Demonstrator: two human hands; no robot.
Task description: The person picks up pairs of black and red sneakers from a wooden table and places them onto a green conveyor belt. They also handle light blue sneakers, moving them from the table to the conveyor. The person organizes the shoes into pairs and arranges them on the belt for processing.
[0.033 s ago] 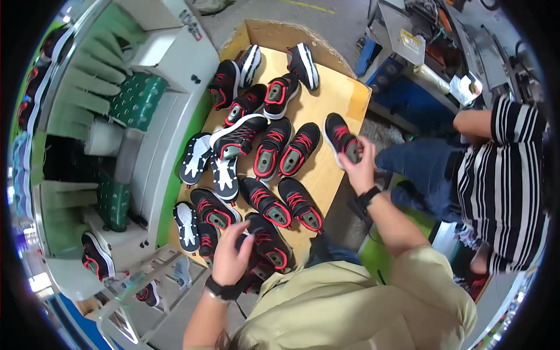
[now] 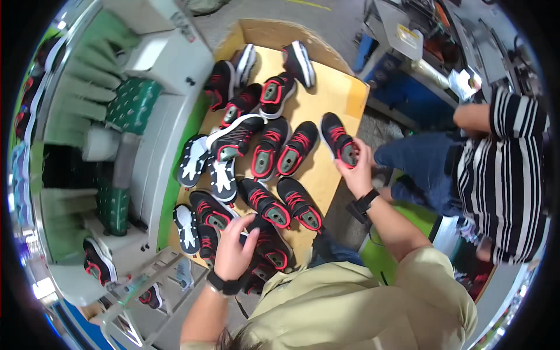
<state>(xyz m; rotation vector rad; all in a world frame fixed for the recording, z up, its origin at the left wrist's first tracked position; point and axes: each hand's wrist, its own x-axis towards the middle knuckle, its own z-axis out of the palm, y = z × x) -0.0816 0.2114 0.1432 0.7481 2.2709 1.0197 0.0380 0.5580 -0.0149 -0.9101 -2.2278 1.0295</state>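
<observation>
At the right edge of the cardboard-edged table, my right hand (image 2: 359, 169) is closed round the heel of a black sneaker (image 2: 336, 133) with red laces and a pale sole. Its toe points away from me. My left hand (image 2: 234, 252) hovers at the near left, thumb apart from the fingers, holding nothing. Beneath and beside it lie black-and-red sneakers, one of them a laced shoe (image 2: 269, 238) that its fingers partly overlap. Closer to the middle, another sneaker (image 2: 298, 204) and a similar shoe (image 2: 264, 202) lie side by side with their openings toward me.
More sneakers crowd the table (image 2: 333, 70), some showing white soles (image 2: 222, 179). A grey machine with green cloth strips (image 2: 93, 76) stands along the left. Below it is a metal rack (image 2: 140, 291) with shoes. To the right sits a person in a striped shirt (image 2: 496, 186), near blue machinery (image 2: 402, 81).
The view has shifted slightly. My right hand and the sneaker in it have moved a little to the left. My left hand has shifted slightly right over the near shoes.
</observation>
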